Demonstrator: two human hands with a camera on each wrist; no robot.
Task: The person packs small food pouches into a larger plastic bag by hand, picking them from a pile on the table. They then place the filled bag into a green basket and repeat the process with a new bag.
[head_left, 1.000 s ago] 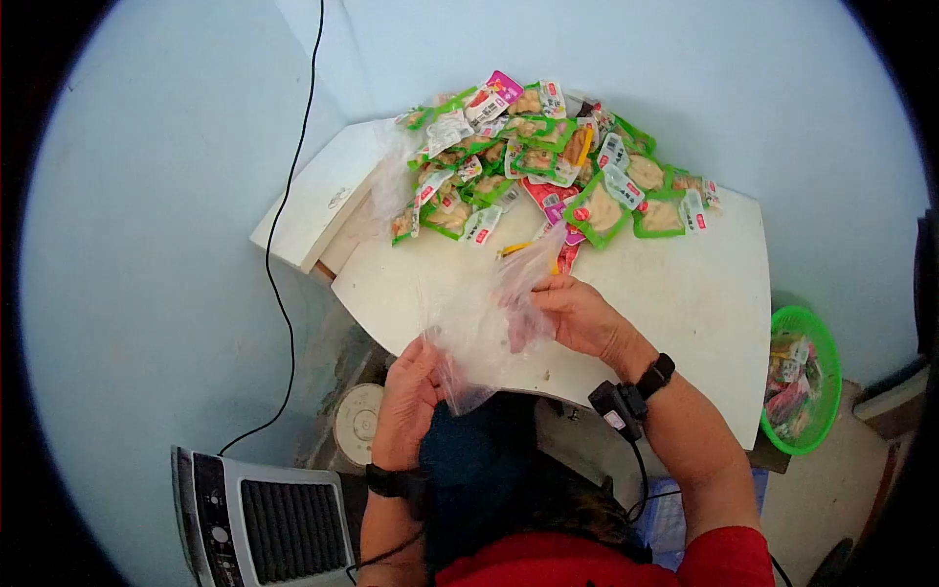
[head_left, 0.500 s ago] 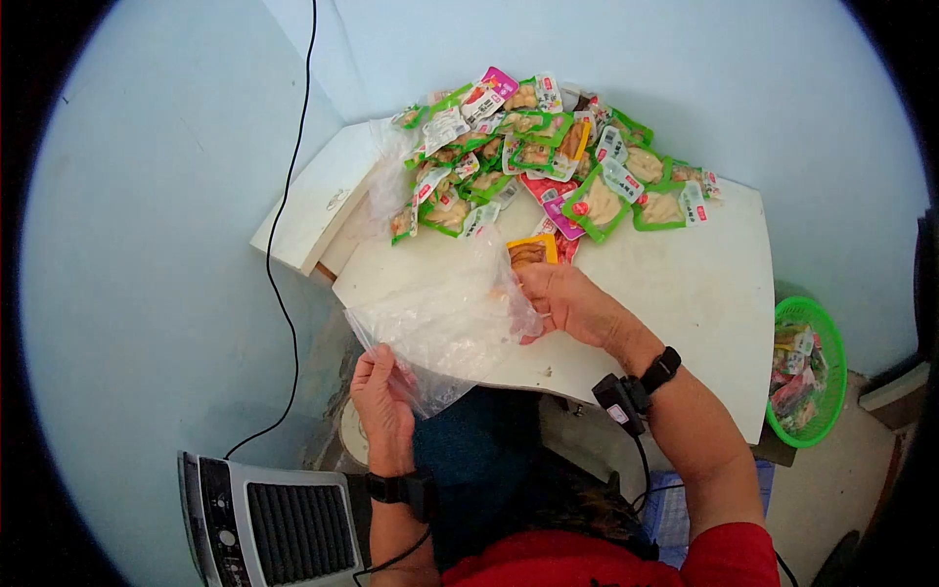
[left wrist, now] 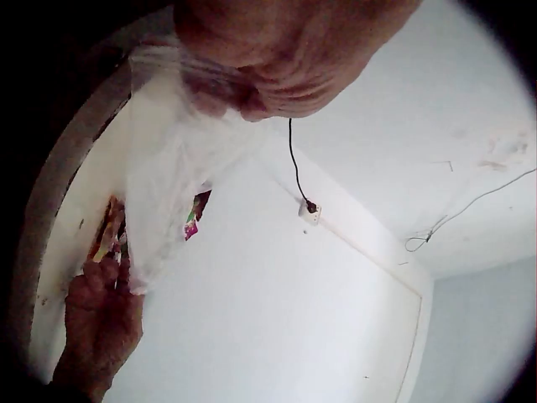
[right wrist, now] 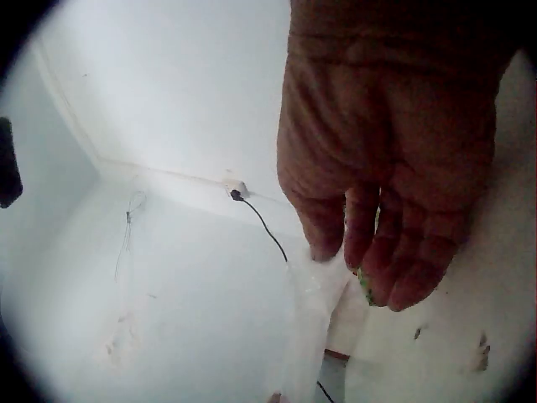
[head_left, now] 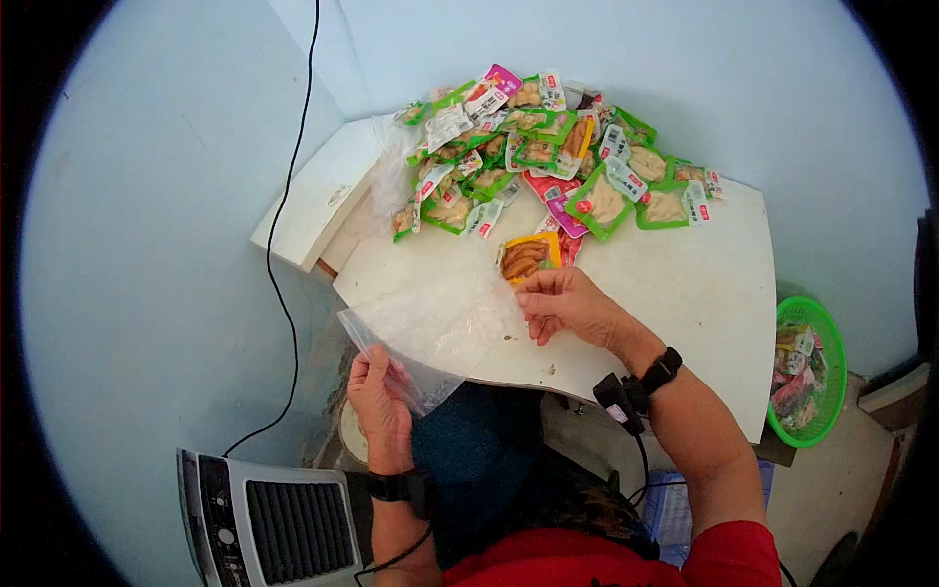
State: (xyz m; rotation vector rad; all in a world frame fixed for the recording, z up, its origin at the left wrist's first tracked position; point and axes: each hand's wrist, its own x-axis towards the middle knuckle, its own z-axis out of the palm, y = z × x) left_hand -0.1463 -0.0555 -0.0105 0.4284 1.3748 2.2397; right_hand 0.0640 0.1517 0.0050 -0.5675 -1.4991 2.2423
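Note:
A clear plastic bag [head_left: 425, 328] is stretched between both hands over the front left of the white table [head_left: 675, 313]. My left hand [head_left: 380, 406] grips its near left edge, the fingers curled against the thumb. At the opposite edge my right hand [head_left: 575, 305] pinches the film between thumb and forefinger, its other fingers loosely bent. In the right wrist view the bag [right wrist: 306, 327] hangs from those fingertips. Just beyond the right hand lies a yellow-edged food packet [head_left: 528, 256], beside red and purple packets [head_left: 565, 217].
A heap of sealed food packets [head_left: 533, 147], mostly green-edged, covers the back of the table. More thin plastic [head_left: 389, 176] lies at its left. A green basket [head_left: 839, 377] holding packets stands at the right. An air cooler [head_left: 298, 519] is at lower left, with a black cord [head_left: 284, 293] along the wall.
The bag has gone from bunched up to spread wide, as the left hand moved leftward and up. The yellow-edged packet, earlier mostly covered, now shows. The right hand has moved slightly.

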